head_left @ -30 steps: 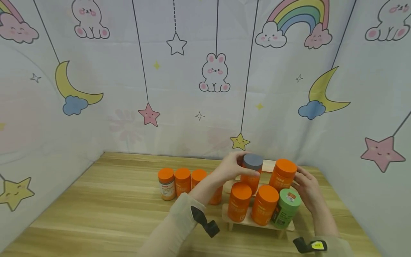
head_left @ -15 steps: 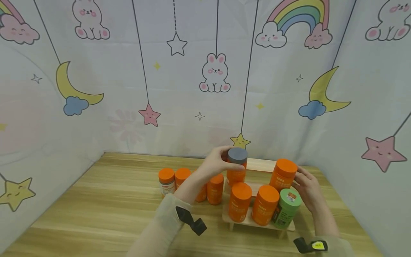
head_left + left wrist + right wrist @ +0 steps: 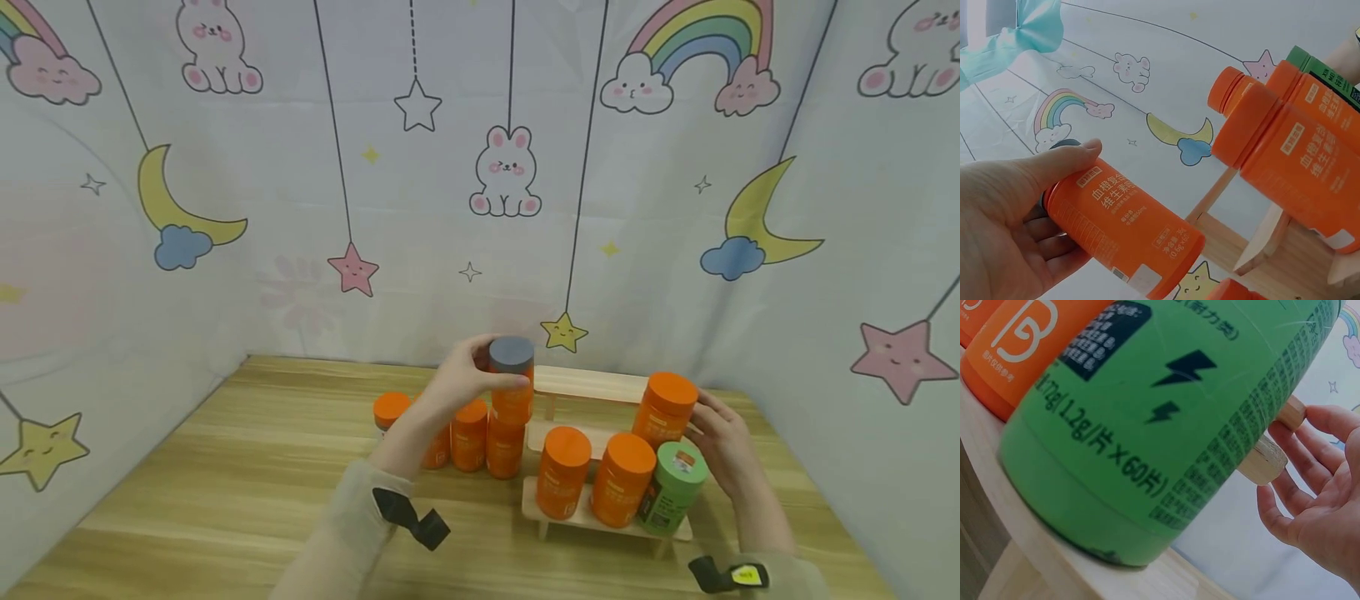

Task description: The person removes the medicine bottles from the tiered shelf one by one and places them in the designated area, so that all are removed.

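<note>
In the head view my left hand (image 3: pixel 456 379) grips an orange jar with a grey lid (image 3: pixel 513 400), thumb across its front. The jar is raised to the left of a tiered wooden rack (image 3: pixel 588 383) and overlaps an orange jar (image 3: pixel 505 450) standing on the table. The left wrist view shows the held jar's (image 3: pixel 1125 228) printed label. My right hand (image 3: pixel 723 446) is at the rack's right side, its fingers (image 3: pixel 1294 494) touching the wooden shelf ends. Near it stand an orange jar (image 3: pixel 663 412) on the middle tier and a green jar (image 3: pixel 675 492) on the front tier.
Two orange-lidded jars, one on the left (image 3: pixel 562 479) and one in the middle (image 3: pixel 622 483), share the front tier with the green one. Left of the rack, several orange jars (image 3: pixel 468 437) form a row on the wooden table (image 3: pixel 187 492). A printed cloth (image 3: pixel 420 308) hangs behind.
My left hand has lifted the grey-lidded jar from the rack and carried it left, uncovering the upper tiers. My right hand has stayed at the rack's right side.
</note>
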A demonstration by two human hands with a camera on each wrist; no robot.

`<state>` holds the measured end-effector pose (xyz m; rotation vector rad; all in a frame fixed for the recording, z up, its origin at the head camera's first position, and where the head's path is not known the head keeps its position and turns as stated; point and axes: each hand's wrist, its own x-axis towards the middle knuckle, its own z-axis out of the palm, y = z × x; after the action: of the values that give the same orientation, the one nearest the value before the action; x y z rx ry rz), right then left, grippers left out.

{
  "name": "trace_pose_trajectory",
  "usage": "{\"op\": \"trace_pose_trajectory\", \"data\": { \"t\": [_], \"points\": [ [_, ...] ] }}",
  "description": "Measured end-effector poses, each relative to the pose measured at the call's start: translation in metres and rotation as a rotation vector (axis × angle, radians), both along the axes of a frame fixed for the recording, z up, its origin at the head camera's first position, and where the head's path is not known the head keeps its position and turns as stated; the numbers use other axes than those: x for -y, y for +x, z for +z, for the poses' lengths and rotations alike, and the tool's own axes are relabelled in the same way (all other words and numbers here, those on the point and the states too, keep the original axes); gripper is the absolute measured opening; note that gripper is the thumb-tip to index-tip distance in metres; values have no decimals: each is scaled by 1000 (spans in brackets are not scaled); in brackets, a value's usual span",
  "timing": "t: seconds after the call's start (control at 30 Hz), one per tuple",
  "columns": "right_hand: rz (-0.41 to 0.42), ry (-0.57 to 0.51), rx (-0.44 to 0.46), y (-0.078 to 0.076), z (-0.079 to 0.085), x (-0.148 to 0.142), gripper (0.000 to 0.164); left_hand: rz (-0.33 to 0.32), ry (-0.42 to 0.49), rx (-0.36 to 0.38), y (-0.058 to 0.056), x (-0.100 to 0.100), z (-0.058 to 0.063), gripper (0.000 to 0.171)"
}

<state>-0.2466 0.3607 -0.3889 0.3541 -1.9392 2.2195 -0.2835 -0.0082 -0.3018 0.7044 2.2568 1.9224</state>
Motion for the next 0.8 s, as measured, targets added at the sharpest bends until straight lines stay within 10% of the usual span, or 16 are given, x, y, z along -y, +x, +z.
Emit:
{"op": "trace_pose_trajectory", "data": {
  "t": [0.8],
  "points": [
    [-5,1,-12,0,-1,1,37,239,-22,-18,1,101,-3,63]
  ]
}}
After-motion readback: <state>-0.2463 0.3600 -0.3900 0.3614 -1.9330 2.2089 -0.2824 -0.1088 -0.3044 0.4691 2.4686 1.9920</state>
